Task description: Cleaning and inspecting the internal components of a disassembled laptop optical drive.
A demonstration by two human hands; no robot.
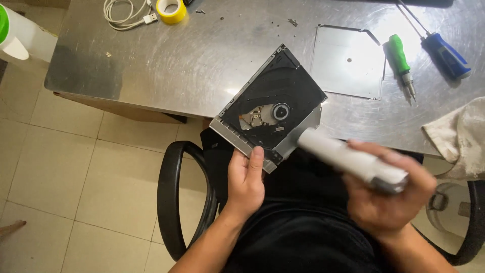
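Observation:
My left hand (246,179) grips the near edge of an opened slim optical disc drive (270,103), black inside with a silver rim, its spindle and lens exposed, held over the table's front edge. My right hand (389,194) is closed around a white cylindrical tool (348,159), blurred, whose tip rests against the drive's right near corner.
On the steel table (202,55) lie the drive's metal cover plate (348,60), a green screwdriver (402,63), a blue screwdriver (447,53), a yellow tape roll (171,10), a white cable (124,12), small screws and a cloth (462,136). Black chair armrests (174,197) flank my lap.

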